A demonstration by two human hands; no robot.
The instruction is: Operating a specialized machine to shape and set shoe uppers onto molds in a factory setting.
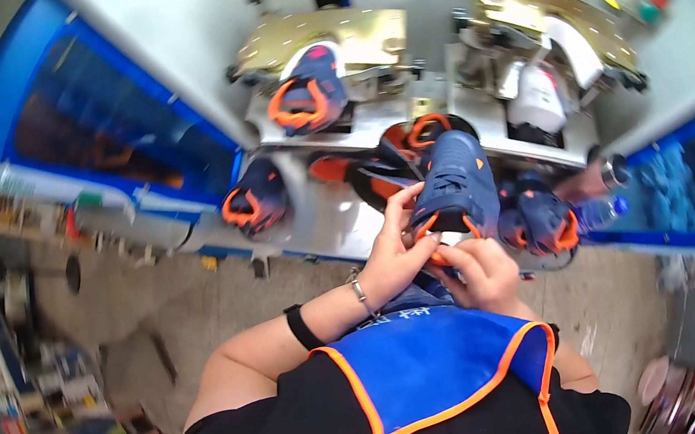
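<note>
A navy shoe upper [456, 176] with orange trim is held up in front of me, its collar end toward my body. My left hand [401, 245] grips its left side near the collar, thumb on the orange edge. At the heel opening, my right hand [481, 273] is closed with its fingers pinching the orange trim. Just beyond it lie orange and black shoe parts [378, 177] on the metal ledge. Another navy and orange shoe [539, 217] sits to the right of my hands, and one more shoe [255, 197] lies to the left.
At the back left, a machine station [327, 41] carries a navy and orange shoe [310, 90]. The right station [550, 27] has a white shoe-shaped form [536, 98]. A water bottle [602, 213] lies by the right blue panel [681, 179]. The metal ledge [326, 225] runs before me.
</note>
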